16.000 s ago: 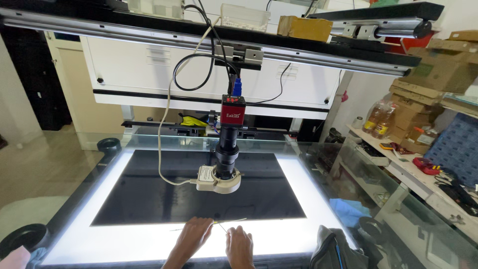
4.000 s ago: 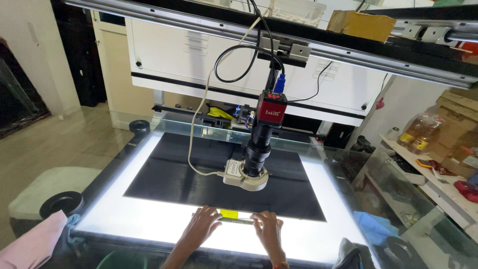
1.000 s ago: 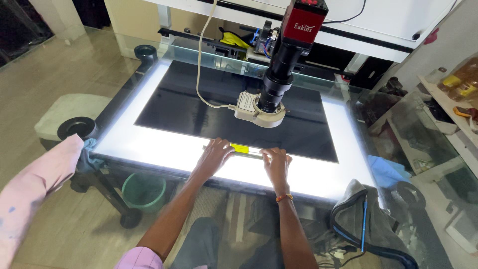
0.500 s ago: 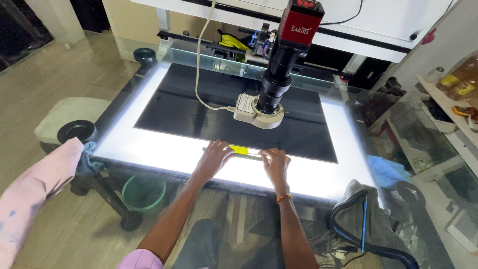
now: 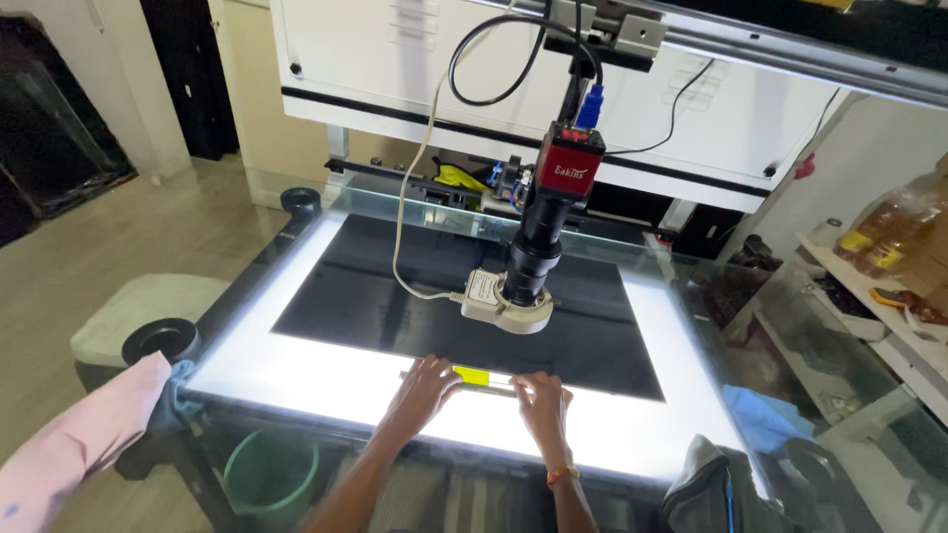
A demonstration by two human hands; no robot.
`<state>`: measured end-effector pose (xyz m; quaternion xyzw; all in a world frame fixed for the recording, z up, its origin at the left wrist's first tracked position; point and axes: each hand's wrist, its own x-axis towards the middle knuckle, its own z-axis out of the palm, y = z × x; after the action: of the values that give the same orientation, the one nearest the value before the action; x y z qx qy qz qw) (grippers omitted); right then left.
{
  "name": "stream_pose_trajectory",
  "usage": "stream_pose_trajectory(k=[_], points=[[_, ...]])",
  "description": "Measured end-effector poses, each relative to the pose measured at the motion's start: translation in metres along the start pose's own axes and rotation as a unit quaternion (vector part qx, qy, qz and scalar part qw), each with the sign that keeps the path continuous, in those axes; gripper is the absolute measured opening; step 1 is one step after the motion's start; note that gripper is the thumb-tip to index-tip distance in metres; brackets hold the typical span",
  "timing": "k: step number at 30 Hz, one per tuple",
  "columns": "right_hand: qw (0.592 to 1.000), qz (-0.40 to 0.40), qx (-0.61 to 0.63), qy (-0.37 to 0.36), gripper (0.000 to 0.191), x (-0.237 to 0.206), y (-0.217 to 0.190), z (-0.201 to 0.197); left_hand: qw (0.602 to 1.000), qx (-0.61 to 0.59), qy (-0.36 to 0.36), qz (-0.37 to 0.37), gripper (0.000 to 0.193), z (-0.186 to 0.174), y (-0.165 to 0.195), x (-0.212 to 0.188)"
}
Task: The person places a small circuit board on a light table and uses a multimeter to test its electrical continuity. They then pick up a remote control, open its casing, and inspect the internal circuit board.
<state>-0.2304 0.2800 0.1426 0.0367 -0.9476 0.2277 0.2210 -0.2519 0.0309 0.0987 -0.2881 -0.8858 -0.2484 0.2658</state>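
Pressing flat with fingers spread, left hand [image 5: 423, 387] and right hand [image 5: 544, 400] pin a thin clear strip with yellow patch [image 5: 472, 377] on the backlit glass worktop [image 5: 296, 370]. Uneven pressure could skew or crack it.

A small white rectangular label [image 5: 481, 287] sits on the ring light's box beneath the red camera's label [image 5: 569, 172].

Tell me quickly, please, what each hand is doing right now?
Left hand: open, fingers resting on the left end of the thin strip.
Right hand: open, fingers on the strip's right end.
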Motion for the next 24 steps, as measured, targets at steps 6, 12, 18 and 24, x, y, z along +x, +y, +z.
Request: stream_pose_trajectory(k=[6,12,18,24], points=[[0.999,0.026,-0.007,-0.027,0.013,0.005,0.005,0.011,1.0,-0.006,0.011,0.009,0.02,0.018,-0.013,0.0],[0.999,0.034,-0.001,-0.037,0.012,0.003,0.002,0.017,1.0,-0.002,0.009,0.01,0.02,0.02,-0.018,-0.007],[0.998,0.037,0.009,-0.043,0.011,0.0,0.0,0.013,1.0,-0.016,0.004,-0.004,0.02,0.021,-0.016,-0.007],[0.999,0.034,0.006,-0.04,0.012,-0.003,-0.004,0.015,1.0,-0.002,0.004,0.001,0.019,0.021,-0.02,-0.012]])
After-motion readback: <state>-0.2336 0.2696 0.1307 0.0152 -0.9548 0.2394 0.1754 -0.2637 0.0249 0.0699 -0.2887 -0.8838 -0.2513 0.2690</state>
